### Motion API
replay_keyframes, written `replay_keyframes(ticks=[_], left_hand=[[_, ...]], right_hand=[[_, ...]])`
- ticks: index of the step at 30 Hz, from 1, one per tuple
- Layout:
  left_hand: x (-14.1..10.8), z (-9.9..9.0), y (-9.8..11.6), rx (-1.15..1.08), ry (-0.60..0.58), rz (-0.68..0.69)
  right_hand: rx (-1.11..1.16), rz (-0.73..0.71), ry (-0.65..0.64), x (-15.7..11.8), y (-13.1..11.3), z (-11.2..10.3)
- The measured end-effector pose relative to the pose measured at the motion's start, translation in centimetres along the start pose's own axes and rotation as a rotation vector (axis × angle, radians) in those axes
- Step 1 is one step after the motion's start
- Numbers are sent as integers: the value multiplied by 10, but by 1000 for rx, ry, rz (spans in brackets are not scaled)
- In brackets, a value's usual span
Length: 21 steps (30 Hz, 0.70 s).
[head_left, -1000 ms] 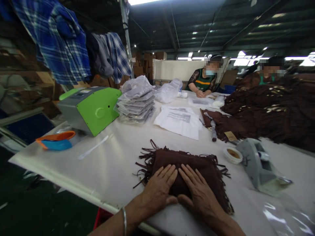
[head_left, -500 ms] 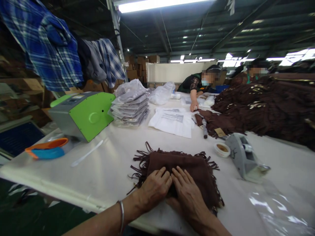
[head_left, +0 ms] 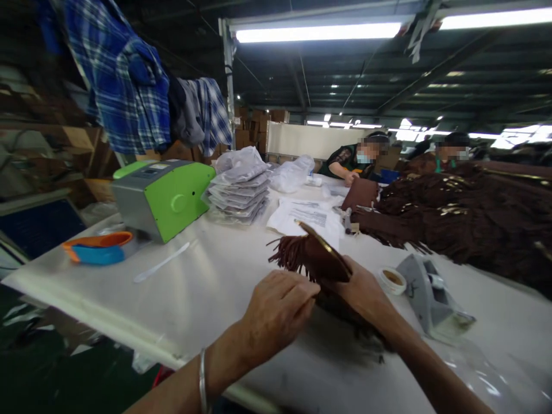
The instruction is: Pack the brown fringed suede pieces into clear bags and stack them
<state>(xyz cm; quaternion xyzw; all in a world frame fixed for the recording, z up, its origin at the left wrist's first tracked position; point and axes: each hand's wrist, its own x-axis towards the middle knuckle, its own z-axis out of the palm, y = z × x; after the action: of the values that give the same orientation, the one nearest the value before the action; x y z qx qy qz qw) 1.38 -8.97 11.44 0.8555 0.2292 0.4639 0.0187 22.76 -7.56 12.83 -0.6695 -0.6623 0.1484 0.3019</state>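
A brown fringed item [head_left: 321,259] with a gold zipper along one edge is lifted off the white table, folded and tilted, its fringe hanging toward the left. My right hand [head_left: 366,293] grips it from the right side, fingers wrapped round the fabric. My left hand [head_left: 280,305], with a silver bangle on its wrist, is closed at the item's lower left edge; its fingertips are pressed together, and what they pinch is too small to make out.
The table [head_left: 207,299] carries a green and grey machine [head_left: 172,198], stacked plastic-wrapped packs [head_left: 239,187], white printed bags [head_left: 304,215], a tape dispenser [head_left: 435,296] and a round tub [head_left: 392,280]. Across it, a person [head_left: 345,164] handles brown fabric beside a brown pile [head_left: 457,213].
The brown item, flat on the table under both hands before, is now raised and tilted with its gold zipper showing. Both hands have closed. The person opposite now holds up a brown piece.
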Motion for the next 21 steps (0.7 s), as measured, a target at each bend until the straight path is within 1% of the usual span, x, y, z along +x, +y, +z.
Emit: replay_keyframes(ticks=[1,2,4,5,6,7,8,10,12,13,14,16,17,18,19,21], left_hand=[[-11,3,1,-95,-4,-140],[-24,8,0,-190,-34,-301],[-48,23,-4,-400,-136,-615],[-59,31,-8,-517,-182,-737],[-68,39,-11,-642,-210,-823],[-75,47,-15,-772,-220,-878],[-80,54,-18,-896,-214,-906],[-85,66,-21,-1103,-168,-920],[-84,77,-19,-1266,-78,-908],[-82,81,-15,-1348,-41,-912],[-79,85,-11,-1434,-27,-945],[-71,89,0,-1602,-45,-1078],[-66,89,4,-1667,-44,-1148],[-61,86,6,-1714,-12,-1193],[-56,81,5,-1731,66,-1199],[-45,63,-7,-1662,249,-1115]], right_hand=[[145,36,-51,2,-4,-10],[317,81,-121,4,-9,-17],[678,205,-257,4,-18,-27],[809,262,-295,5,-23,-30],[905,314,-304,5,-27,-30],[975,362,-282,6,-31,-30],[1032,404,-243,7,-34,-29],[1138,488,-176,9,-41,-24],[1235,548,-131,12,-48,-18],[1272,559,-103,13,-51,-14],[1299,552,-62,13,-54,-9],[1320,495,36,14,-59,0],[1320,459,82,15,-61,5],[1320,430,124,15,-63,9],[1325,406,162,15,-64,12],[1360,364,247,15,-61,15]])
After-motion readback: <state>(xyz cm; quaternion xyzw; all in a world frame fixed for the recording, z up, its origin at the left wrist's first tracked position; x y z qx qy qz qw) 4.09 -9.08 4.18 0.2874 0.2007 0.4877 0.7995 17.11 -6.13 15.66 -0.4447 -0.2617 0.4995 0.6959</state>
